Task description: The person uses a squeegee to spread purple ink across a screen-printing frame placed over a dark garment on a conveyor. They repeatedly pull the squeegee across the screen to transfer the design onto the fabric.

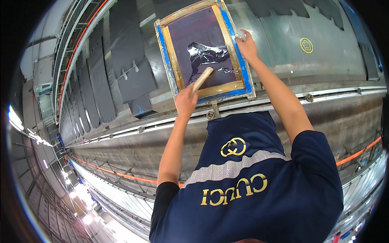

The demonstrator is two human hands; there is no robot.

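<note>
A screen printing frame (239,60) lies on the long table, its wooden border edged with blue tape. Inside it is a dark purple mesh (182,28) with a pool of glossy dark ink (208,54) around the middle. My left hand (187,102) is closed around a squeegee (202,79) with a pale wooden edge, tilted over the near left part of the mesh. At the frame's right edge, my right hand (246,45) has its fingers curled on a small whitish knob-like piece (240,35). How that piece joins the frame cannot be made out.
Dark grey cut sheets (131,81) lie along the table to the left, two small pale clips (124,73) on one. A yellow printed emblem (306,45) marks the table at right. A metal rail (336,94) with bolts follows the near edge. Orange tubing (358,152) passes behind me.
</note>
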